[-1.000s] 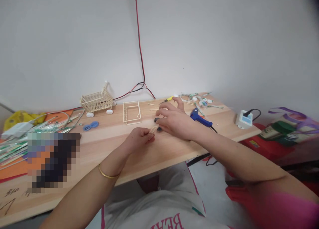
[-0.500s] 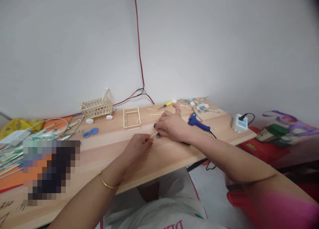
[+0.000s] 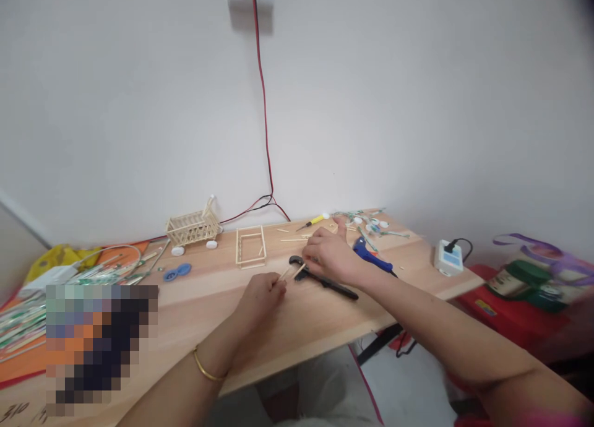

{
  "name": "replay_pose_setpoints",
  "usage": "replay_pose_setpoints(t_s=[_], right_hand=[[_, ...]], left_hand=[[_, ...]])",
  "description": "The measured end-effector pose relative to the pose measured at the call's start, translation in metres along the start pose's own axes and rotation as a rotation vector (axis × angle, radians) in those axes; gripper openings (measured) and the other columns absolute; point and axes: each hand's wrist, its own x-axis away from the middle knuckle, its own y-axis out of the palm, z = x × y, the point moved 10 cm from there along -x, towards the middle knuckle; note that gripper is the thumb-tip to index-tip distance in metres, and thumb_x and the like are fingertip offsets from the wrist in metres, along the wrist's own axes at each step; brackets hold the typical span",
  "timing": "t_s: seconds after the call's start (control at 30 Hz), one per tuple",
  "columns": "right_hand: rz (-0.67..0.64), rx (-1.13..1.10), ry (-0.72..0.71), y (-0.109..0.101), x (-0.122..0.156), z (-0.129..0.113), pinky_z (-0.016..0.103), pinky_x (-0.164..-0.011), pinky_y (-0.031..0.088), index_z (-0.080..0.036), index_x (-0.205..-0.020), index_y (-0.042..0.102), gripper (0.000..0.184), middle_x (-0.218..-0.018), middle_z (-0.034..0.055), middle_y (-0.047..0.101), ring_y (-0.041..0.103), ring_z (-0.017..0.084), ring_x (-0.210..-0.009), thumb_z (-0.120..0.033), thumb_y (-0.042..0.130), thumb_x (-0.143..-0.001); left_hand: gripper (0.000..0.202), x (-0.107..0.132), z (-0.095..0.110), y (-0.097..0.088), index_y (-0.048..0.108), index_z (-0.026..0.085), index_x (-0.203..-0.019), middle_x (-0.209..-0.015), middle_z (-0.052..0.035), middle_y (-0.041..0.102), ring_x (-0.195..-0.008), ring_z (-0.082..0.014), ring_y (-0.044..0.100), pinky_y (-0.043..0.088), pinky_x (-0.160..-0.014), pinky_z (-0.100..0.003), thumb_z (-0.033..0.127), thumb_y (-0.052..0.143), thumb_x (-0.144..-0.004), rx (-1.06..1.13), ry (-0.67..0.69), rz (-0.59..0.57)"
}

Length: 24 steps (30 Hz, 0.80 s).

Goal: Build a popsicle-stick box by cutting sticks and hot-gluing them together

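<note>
My left hand is closed, pinching a short thin wooden stick between thumb and fingertips. Just to its right, my right hand pinches another thin wooden stick. The two sticks' tips are close together. Beneath my right hand lies a black hand tool with long handles, its jaw end pointing left; its exact kind is unclear. Behind my left hand stands a small rectangular frame of sticks. A blue glue gun rests to the right of my right hand.
A stick-built cart with white wheels stands at the back left, near a blue round item. Packaged sticks cover the left side. A yellow-handled tool lies by the wall. A white power box sits at the right edge.
My right hand has come up off the black tool, whose handles now show, and it holds a stick. My view has tilted upward, showing more wall.
</note>
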Motion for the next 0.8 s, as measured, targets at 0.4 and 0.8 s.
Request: replay_pose_setpoints(t_s=[0.4, 0.8], right_hand=[[0.120, -0.158, 0.051, -0.034, 0.013, 0.051, 0.053, -0.097, 0.000, -0.023, -0.069, 0.064, 0.014, -0.077, -0.0012, 0.067, 0.052, 0.018, -0.087, -0.020, 0.054, -0.078], [0.145, -0.174, 0.040, -0.018, 0.021, 0.056, 0.052, -0.096, 0.003, -0.022, -0.072, 0.066, 0.017, -0.077, 0.0006, 0.066, 0.050, 0.019, -0.088, -0.023, 0.052, -0.081]], left_hand=[[0.027, -0.034, 0.018, 0.012, 0.063, 0.008, -0.089, -0.087, -0.0161, 0.065, -0.088, -0.0230, 0.062, 0.043, -0.076, -0.031, 0.004, 0.038, -0.079, -0.655, -0.002, -0.024], [0.027, -0.014, 0.029, -0.020, 0.057, 0.015, -0.101, -0.092, -0.0123, 0.065, -0.081, -0.0254, 0.064, 0.047, -0.067, -0.032, 0.033, 0.046, -0.084, -0.781, -0.102, 0.073]])
